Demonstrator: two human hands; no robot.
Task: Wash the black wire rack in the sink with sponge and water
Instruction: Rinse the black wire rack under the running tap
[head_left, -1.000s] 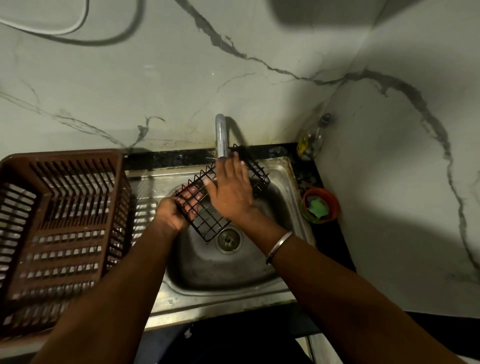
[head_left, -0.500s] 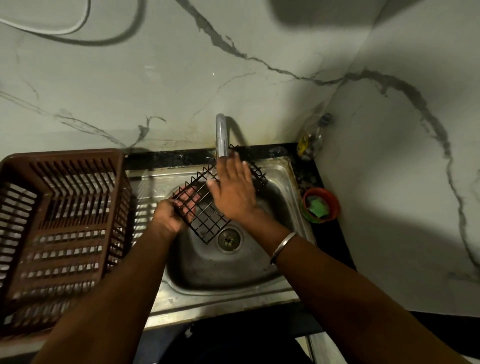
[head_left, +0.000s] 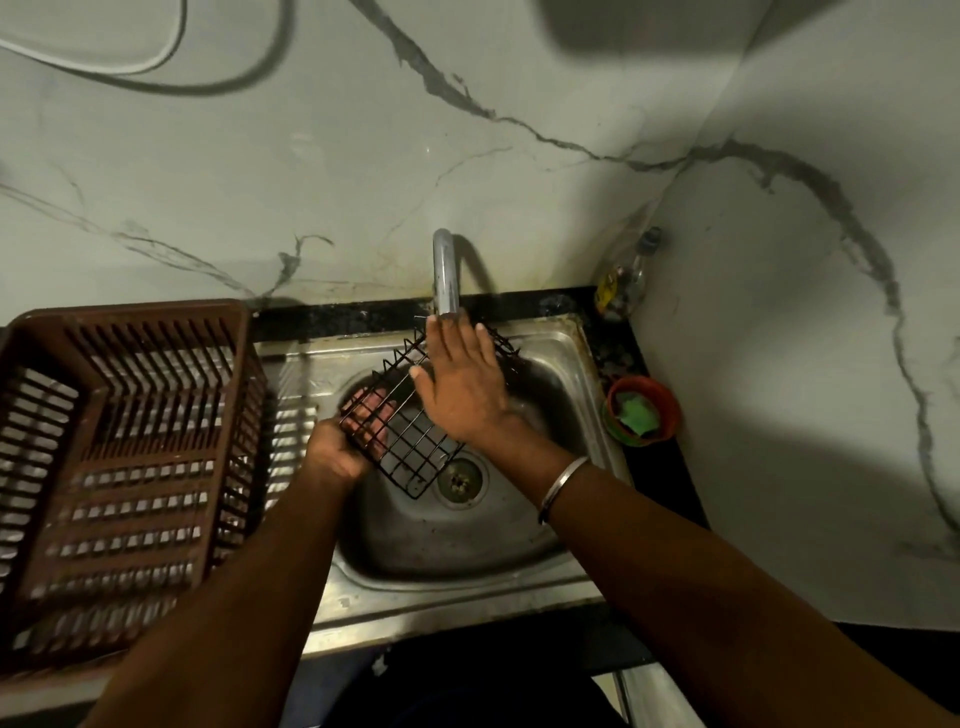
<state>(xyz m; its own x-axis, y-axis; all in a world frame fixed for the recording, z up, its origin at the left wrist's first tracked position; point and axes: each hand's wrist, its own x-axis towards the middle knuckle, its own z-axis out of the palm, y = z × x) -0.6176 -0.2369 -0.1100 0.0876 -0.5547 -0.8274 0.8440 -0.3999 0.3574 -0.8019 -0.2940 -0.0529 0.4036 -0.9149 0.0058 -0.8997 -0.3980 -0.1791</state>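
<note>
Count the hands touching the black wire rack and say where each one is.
2. The left hand grips the left edge of the wire rack; the right hand lies flat on top of it, below the tap.

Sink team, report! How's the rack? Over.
Left hand grips rack over sink. Right hand flat on it, under tap. Sponge sits in bowl, aside.

The wire rack (head_left: 415, 449) is held tilted over the sink (head_left: 457, 551), under the tap (head_left: 445, 270) at the far wall. It is gripped at its left edge by the left hand (head_left: 335, 454), with the right hand (head_left: 462, 395) laid flat on it. A slatted basket (head_left: 130, 441) is set left of the basin. A bowl (head_left: 667, 415) containing the sponge (head_left: 635, 418) is placed to the right, with a bottle (head_left: 623, 280) behind it.
</note>
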